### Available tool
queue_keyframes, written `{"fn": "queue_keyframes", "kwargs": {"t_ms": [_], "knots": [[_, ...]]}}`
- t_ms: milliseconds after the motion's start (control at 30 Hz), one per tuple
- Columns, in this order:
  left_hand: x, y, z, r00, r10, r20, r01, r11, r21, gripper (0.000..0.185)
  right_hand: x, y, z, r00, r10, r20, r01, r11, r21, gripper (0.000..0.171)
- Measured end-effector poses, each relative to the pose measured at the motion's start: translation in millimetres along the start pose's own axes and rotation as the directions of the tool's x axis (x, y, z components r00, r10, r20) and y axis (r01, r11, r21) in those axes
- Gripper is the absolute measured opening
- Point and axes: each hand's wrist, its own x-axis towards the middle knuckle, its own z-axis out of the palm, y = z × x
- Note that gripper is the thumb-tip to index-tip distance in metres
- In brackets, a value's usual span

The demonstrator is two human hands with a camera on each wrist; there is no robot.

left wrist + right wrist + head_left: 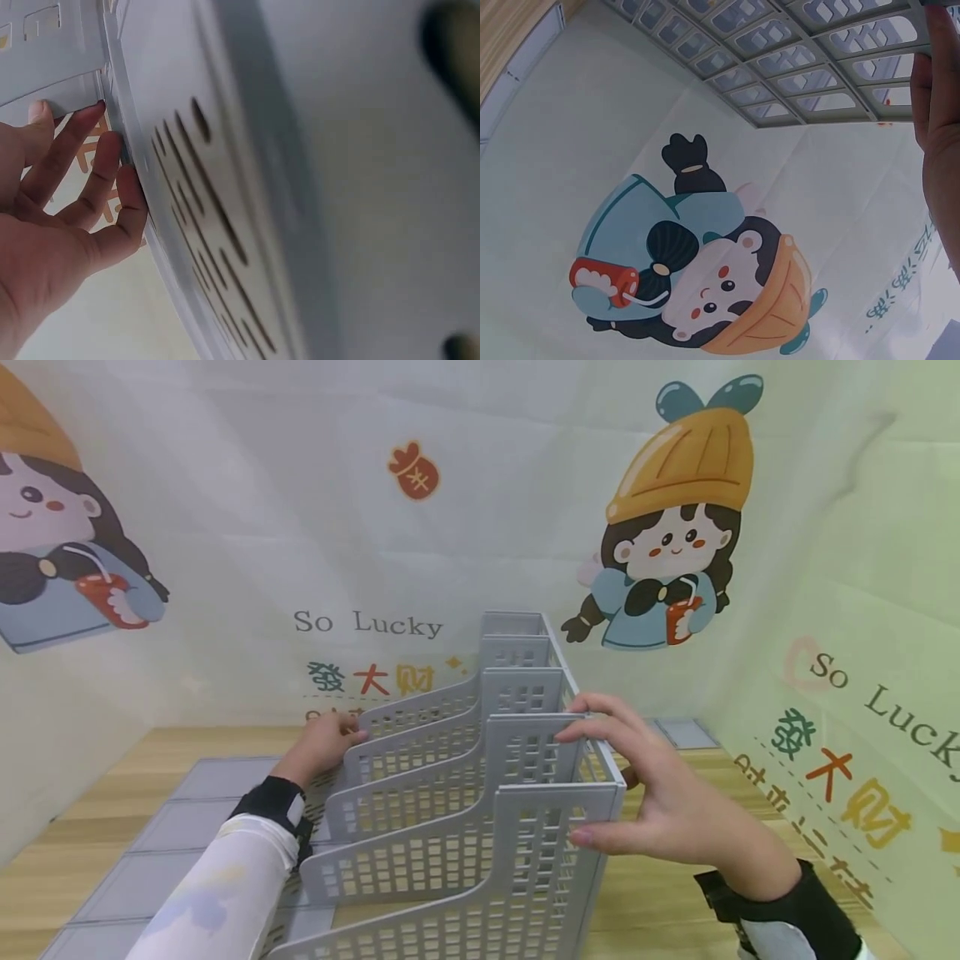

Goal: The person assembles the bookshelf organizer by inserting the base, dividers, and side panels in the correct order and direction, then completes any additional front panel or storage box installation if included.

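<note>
A grey plastic file rack (504, 835) stands upright at the middle of the table, its several perforated dividers sloping down toward the left. At the low left end of the far divider, my left hand (322, 747) pinches the edge. In the left wrist view the thumb and index finger of that hand (67, 195) meet at a grey panel edge, other fingers along the rack wall. My right hand (660, 793) grips the tall right side, its fingers over the top edges and thumb on the near divider. The right wrist view shows the rack's open lattice (802, 60) beside the fingers.
Flat grey panels (150, 864) lie in a row on the wood-grain table (75, 810) at left, partly under the rack. Another grey panel (684, 733) lies at the back right. Printed cloth walls (262, 527) enclose the table at the back and both sides.
</note>
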Motion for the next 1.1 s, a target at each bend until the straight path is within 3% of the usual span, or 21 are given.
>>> {"fn": "queue_keyframes", "kwargs": {"t_ms": [267, 567, 667, 767, 833, 900, 1000, 1033, 1100], "knots": [[-2.2, -0.7, -2.6, 0.999, -0.04, 0.007, 0.04, 0.999, 0.004, 0.029, 2.8, 0.3, 2.8, 1.0, 0.0, 0.01, 0.0, 1.0, 0.029, 0.074], [-4.1, -1.7, -6.7, 0.999, -0.027, 0.02, 0.027, 1.0, -0.004, 0.025, 3.5, -0.4, 3.6, 1.0, 0.01, 0.009, -0.01, 0.999, 0.036, 0.074], [-8.6, -6.0, -12.3, 0.996, -0.042, 0.073, 0.05, 0.992, -0.113, 0.029, 3.6, -0.4, 3.9, 1.0, 0.009, 0.011, -0.01, 0.999, 0.033, 0.075], [-16.8, -11.6, -23.4, 0.982, -0.094, 0.162, 0.137, 0.951, -0.278, 0.046, 3.2, -0.2, 3.6, 1.0, 0.002, 0.008, -0.003, 1.0, 0.026, 0.076], [-25.7, -15.8, -34.5, 0.971, -0.125, 0.205, 0.182, 0.939, -0.291, 0.053, 2.6, 1.2, 2.3, 1.0, -0.01, 0.007, 0.01, 0.999, 0.042, 0.075], [-39.2, -21.8, -47.8, 0.967, -0.158, 0.199, 0.2, 0.957, -0.21, 0.055, 1.7, 4.0, -0.1, 1.0, -0.03, 0.004, 0.03, 0.997, 0.068, 0.073], [-65.0, -37.0, -70.8, 0.967, -0.211, 0.142, 0.213, 0.977, -0.002, 0.06, 1.7, 9.7, -5.6, 0.999, -0.019, -0.026, 0.022, 0.993, 0.115, 0.076], [-73.9, -44.2, -78.6, 0.965, -0.23, 0.126, 0.225, 0.973, 0.054, 0.063, 2.3, 11.7, -7.6, 0.999, 0.013, -0.039, -0.008, 0.994, 0.113, 0.077], [-90.6, -58.0, -93.3, 0.952, -0.284, 0.114, 0.268, 0.953, 0.137, 0.068, 3.1, 16.4, -10.1, 0.988, 0.15, -0.043, -0.145, 0.984, 0.107, 0.07]]}}
